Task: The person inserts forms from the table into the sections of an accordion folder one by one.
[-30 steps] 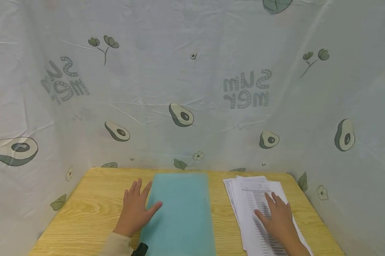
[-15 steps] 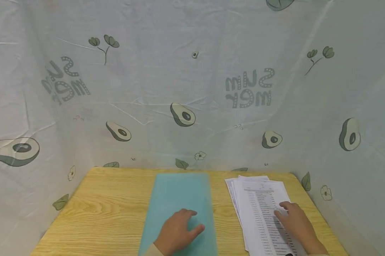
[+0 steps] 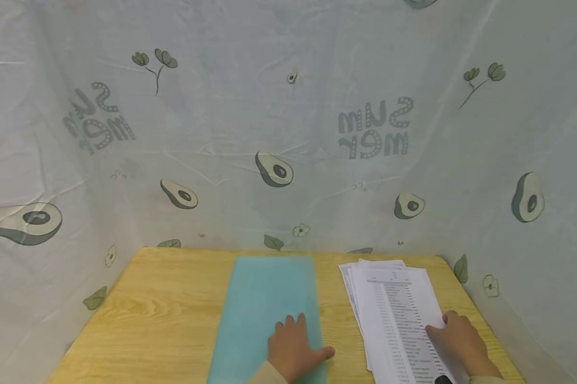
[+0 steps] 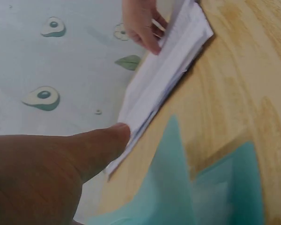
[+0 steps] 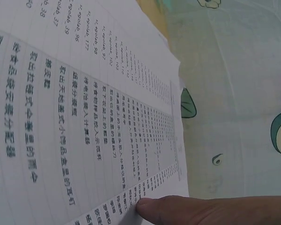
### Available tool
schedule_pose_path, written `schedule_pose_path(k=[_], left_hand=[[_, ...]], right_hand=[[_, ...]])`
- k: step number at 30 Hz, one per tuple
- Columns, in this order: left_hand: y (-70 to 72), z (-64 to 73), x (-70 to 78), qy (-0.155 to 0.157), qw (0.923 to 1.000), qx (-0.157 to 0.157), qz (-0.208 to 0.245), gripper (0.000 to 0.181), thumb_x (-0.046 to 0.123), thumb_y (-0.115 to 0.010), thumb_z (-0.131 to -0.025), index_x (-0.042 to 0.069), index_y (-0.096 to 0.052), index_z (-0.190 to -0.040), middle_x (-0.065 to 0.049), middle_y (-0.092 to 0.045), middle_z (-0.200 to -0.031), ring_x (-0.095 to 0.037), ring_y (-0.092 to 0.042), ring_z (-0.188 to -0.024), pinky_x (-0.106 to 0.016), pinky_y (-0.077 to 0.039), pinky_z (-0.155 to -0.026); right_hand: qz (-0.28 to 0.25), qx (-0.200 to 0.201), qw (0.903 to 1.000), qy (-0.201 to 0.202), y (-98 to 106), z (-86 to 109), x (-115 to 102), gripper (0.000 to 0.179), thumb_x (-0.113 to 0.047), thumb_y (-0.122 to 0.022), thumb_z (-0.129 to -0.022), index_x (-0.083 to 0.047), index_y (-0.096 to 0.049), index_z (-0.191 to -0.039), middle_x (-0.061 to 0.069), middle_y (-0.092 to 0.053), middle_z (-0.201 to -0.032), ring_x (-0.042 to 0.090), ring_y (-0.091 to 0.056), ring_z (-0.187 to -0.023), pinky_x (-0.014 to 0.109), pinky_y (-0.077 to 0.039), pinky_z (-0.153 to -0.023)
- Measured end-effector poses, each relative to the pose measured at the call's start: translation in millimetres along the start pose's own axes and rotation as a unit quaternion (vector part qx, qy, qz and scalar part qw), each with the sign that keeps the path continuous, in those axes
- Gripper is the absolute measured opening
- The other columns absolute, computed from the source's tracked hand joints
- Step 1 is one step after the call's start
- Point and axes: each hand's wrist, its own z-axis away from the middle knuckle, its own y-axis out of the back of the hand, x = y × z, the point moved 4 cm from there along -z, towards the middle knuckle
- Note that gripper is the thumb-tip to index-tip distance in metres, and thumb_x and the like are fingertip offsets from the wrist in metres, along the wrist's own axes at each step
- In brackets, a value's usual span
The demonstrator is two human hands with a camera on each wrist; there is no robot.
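Note:
A teal folder (image 3: 255, 298) lies lengthwise on the wooden table. My left hand (image 3: 295, 349) is over its right part, fingers spread forward and the thumb reaching past the right edge. In the left wrist view a corner of the folder's cover (image 4: 171, 164) stands apart from the layer beneath; that hand's fingertips are hidden there. A stack of printed papers (image 3: 389, 314) lies to the right. My right hand (image 3: 463, 344) is at the stack's right edge, fingers loosely bent, thumb over the top sheet. The right wrist view shows the thumb tip at the printed text; its other fingers are out of sight.
The wooden table (image 3: 163, 304) shows bare wood left of the folder and in a strip between folder and papers. A pale curtain (image 3: 211, 122) with avocado prints surrounds the table at the back and both sides.
My left hand has moved right, from the folder's left edge to its right part. The right hand has drawn back and right, from over the papers to their right edge.

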Motion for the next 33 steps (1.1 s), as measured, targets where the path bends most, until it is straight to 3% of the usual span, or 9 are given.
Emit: schedule_pose_path(k=[7, 14, 17, 20, 23, 25, 28, 30, 33], left_hand=[[-10.1, -0.5, 7.6, 0.027, 0.9978, -0.009, -0.060, 0.107, 0.071, -0.086, -0.061, -0.001, -0.059, -0.135, -0.021, -0.060, -0.116, -0.042, -0.057, -0.108, -0.066, -0.051, -0.073], [-5.7, -1.1, 10.1, 0.023, 0.9982, -0.013, -0.053, 0.087, 0.055, -0.085, -0.068, -0.003, -0.061, -0.128, -0.020, -0.058, -0.109, -0.041, -0.056, -0.100, -0.067, -0.051, -0.068], [0.3, 1.0, 8.9, 0.009, 0.9994, 0.000, -0.035, 0.066, 0.050, -0.080, -0.071, -0.003, -0.067, -0.107, -0.016, -0.059, -0.095, -0.037, -0.057, -0.087, -0.056, -0.052, -0.065], [8.5, 2.6, 9.7, -0.020, 0.9997, 0.003, -0.011, 0.040, 0.042, -0.075, -0.073, 0.005, -0.061, -0.073, -0.006, -0.053, -0.070, -0.025, -0.051, -0.064, -0.042, -0.048, -0.055], [18.1, 4.3, 12.2, -0.048, 0.9984, -0.010, 0.026, 0.036, 0.031, -0.069, -0.076, 0.015, -0.045, -0.054, 0.005, -0.038, -0.053, -0.014, -0.034, -0.049, -0.031, -0.036, -0.046], [23.9, 5.2, 13.4, -0.055, 0.9962, -0.032, 0.060, 0.040, 0.020, -0.066, -0.079, 0.016, -0.038, -0.051, 0.007, -0.028, -0.049, -0.012, -0.023, -0.049, -0.029, -0.027, -0.044], [31.4, 5.8, 14.5, -0.064, 0.9944, -0.057, 0.061, 0.023, 0.009, -0.063, -0.086, 0.008, -0.055, -0.065, 0.005, -0.036, -0.051, -0.012, -0.029, -0.048, -0.029, -0.032, -0.045], [35.0, 5.2, 15.3, -0.078, 0.9945, -0.061, 0.035, 0.006, 0.005, -0.062, -0.093, 0.002, -0.067, -0.093, 0.000, -0.053, -0.059, -0.013, -0.046, -0.051, -0.030, -0.042, -0.050], [37.5, 3.4, 15.0, -0.103, 0.9930, -0.054, -0.021, 0.029, 0.007, -0.059, -0.099, 0.005, -0.067, -0.127, -0.007, -0.071, -0.086, -0.018, -0.068, -0.076, -0.033, -0.055, -0.068]], right_hand=[[-0.004, -0.024, 0.9997, 0.006, 4.1, 0.5, 0.7, 0.074, -0.033, -0.074, -0.090, 0.025, -0.043, -0.125, 0.040, -0.056, -0.111, 0.050, -0.058, -0.101, 0.062, -0.047, -0.085], [-0.009, -0.032, 0.9994, -0.005, 5.2, -3.1, -0.5, 0.074, -0.032, -0.074, -0.091, 0.025, -0.042, -0.125, 0.041, -0.055, -0.112, 0.050, -0.057, -0.101, 0.062, -0.046, -0.087], [-0.015, -0.035, 0.9993, -0.007, 4.0, -4.9, -1.4, 0.074, -0.032, -0.075, -0.090, 0.025, -0.041, -0.124, 0.041, -0.054, -0.111, 0.050, -0.056, -0.101, 0.062, -0.046, -0.088], [-0.015, -0.033, 0.9993, -0.006, 3.3, -5.0, 0.6, 0.074, -0.031, -0.076, -0.089, 0.025, -0.041, -0.122, 0.041, -0.054, -0.110, 0.049, -0.056, -0.099, 0.061, -0.046, -0.088], [-0.014, -0.025, 0.9996, -0.007, 3.2, -4.3, 2.2, 0.074, -0.031, -0.077, -0.088, 0.025, -0.041, -0.121, 0.040, -0.054, -0.108, 0.049, -0.057, -0.099, 0.060, -0.046, -0.087], [-0.010, -0.019, 0.9998, -0.001, 3.3, -3.9, 1.4, 0.072, -0.029, -0.078, -0.087, 0.024, -0.042, -0.120, 0.039, -0.055, -0.107, 0.048, -0.057, -0.097, 0.060, -0.047, -0.086], [-0.011, -0.012, 0.9999, 0.003, 2.5, -3.4, -0.6, 0.069, -0.026, -0.080, -0.086, 0.023, -0.044, -0.118, 0.037, -0.057, -0.104, 0.046, -0.058, -0.096, 0.059, -0.047, -0.085], [-0.012, -0.009, 0.9999, 0.004, 2.0, -3.1, -1.8, 0.067, -0.023, -0.081, -0.085, 0.022, -0.045, -0.118, 0.036, -0.058, -0.103, 0.046, -0.059, -0.096, 0.059, -0.047, -0.085], [-0.013, -0.008, 0.9999, 0.003, 1.5, -2.6, -2.6, 0.065, -0.021, -0.081, -0.085, 0.022, -0.045, -0.118, 0.035, -0.057, -0.104, 0.046, -0.058, -0.096, 0.059, -0.046, -0.086]])
